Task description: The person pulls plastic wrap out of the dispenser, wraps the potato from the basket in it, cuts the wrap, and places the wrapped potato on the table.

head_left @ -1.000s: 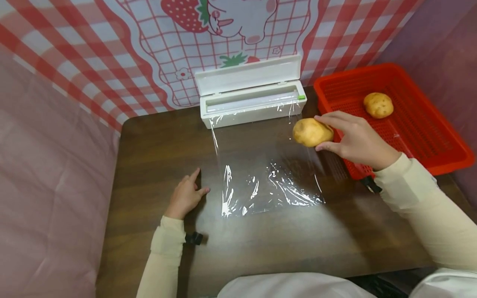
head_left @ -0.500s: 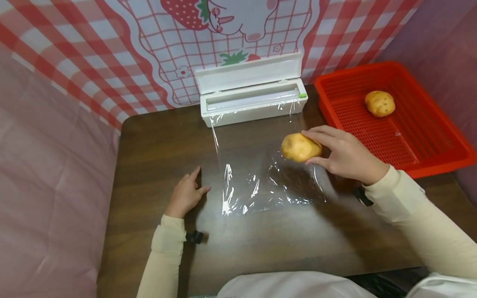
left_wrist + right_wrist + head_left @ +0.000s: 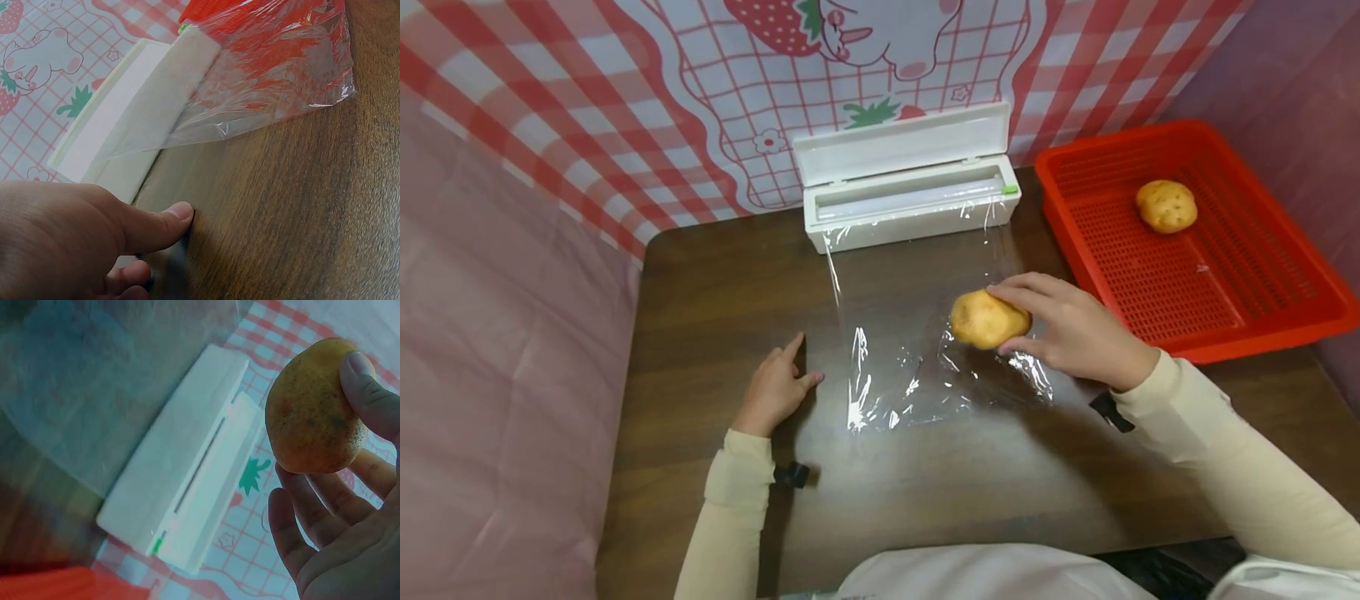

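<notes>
My right hand [image 3: 1067, 329] grips a yellow potato [image 3: 989, 320] between thumb and fingers, over a sheet of clear plastic wrap [image 3: 895, 358]. The right wrist view shows the potato [image 3: 315, 412] with brownish specks, the thumb across one side. From a white wrap dispenser box [image 3: 917, 221], its lid raised, the wrap runs toward me across the table. Left of the wrap, my left hand [image 3: 772, 390] rests on the wooden tabletop, index finger and thumb extended, holding nothing. In the left wrist view its thumb [image 3: 162, 228] lies near the box.
A red plastic basket [image 3: 1213, 337] stands at the right with another potato [image 3: 1167, 207] inside. A pink-checked cloth [image 3: 587, 108] with a printed figure hangs behind the table [image 3: 700, 292]. Pinkish fabric covers both sides.
My right hand has carried the potato left and toward me, away from the basket, over the plastic wrap. The left hand has stayed in place.
</notes>
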`<state>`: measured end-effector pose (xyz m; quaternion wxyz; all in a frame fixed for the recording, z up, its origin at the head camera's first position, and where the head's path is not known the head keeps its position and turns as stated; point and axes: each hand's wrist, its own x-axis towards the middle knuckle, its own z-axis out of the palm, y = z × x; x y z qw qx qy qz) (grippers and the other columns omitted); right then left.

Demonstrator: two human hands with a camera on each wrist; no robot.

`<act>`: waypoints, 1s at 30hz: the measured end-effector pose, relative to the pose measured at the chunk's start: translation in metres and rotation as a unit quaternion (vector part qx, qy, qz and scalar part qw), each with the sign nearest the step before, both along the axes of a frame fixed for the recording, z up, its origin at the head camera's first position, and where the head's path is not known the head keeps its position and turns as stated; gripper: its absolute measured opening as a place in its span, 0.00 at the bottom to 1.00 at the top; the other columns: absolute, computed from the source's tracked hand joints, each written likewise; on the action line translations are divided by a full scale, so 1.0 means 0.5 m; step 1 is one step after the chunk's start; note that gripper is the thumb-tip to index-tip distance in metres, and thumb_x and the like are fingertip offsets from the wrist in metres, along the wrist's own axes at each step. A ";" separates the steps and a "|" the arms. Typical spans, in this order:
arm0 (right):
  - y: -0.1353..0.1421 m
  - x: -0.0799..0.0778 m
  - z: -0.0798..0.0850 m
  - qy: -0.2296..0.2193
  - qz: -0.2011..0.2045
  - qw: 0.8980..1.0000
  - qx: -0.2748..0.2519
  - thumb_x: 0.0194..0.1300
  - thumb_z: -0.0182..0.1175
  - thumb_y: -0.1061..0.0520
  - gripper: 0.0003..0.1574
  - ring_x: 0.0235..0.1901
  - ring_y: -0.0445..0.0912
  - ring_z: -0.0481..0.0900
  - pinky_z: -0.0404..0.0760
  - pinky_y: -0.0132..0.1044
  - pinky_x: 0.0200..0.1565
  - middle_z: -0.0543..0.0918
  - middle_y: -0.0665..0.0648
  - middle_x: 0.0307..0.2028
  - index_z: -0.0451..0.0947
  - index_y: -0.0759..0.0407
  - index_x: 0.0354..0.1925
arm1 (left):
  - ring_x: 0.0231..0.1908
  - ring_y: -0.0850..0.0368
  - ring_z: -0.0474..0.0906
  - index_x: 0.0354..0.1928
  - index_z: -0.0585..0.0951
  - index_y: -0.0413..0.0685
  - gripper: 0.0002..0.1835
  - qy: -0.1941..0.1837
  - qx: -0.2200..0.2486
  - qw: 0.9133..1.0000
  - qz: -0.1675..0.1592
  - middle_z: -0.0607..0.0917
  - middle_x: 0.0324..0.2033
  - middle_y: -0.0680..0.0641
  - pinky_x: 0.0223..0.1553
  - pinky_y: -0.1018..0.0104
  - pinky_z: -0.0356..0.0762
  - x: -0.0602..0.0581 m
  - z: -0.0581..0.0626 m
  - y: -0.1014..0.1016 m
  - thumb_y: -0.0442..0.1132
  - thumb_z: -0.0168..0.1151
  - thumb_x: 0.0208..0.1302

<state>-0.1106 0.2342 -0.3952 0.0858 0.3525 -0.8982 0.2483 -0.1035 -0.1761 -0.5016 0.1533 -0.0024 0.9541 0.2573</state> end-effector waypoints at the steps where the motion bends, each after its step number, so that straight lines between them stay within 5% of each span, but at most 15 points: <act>1: -0.003 0.001 -0.005 -0.001 0.004 1.000 -0.003 0.41 0.84 0.56 0.47 0.52 0.55 0.78 0.79 0.53 0.53 0.80 0.61 0.53 0.78 0.64 0.60 | 0.34 0.50 0.72 0.78 0.59 0.50 0.46 0.000 0.000 1.000 0.000 0.75 0.36 0.45 0.36 0.57 0.72 0.000 0.000 0.000 0.50 0.71 0.64; 21: -0.058 0.021 -0.090 -0.013 0.035 0.999 -0.014 0.39 0.85 0.55 0.47 0.50 0.56 0.79 0.78 0.53 0.52 0.79 0.61 0.51 0.79 0.63 0.58 | 0.35 0.50 0.72 0.78 0.59 0.49 0.45 0.004 -0.002 1.000 -0.010 0.76 0.37 0.46 0.38 0.56 0.72 -0.004 0.002 0.001 0.52 0.69 0.65; 30: -0.085 0.038 -0.141 -0.076 0.025 0.997 -0.002 0.42 0.84 0.57 0.47 0.51 0.57 0.77 0.78 0.55 0.52 0.77 0.62 0.52 0.78 0.61 0.61 | 0.35 0.49 0.73 0.78 0.59 0.50 0.45 0.006 -0.005 1.000 -0.001 0.76 0.37 0.46 0.38 0.55 0.73 0.001 0.000 0.000 0.52 0.69 0.65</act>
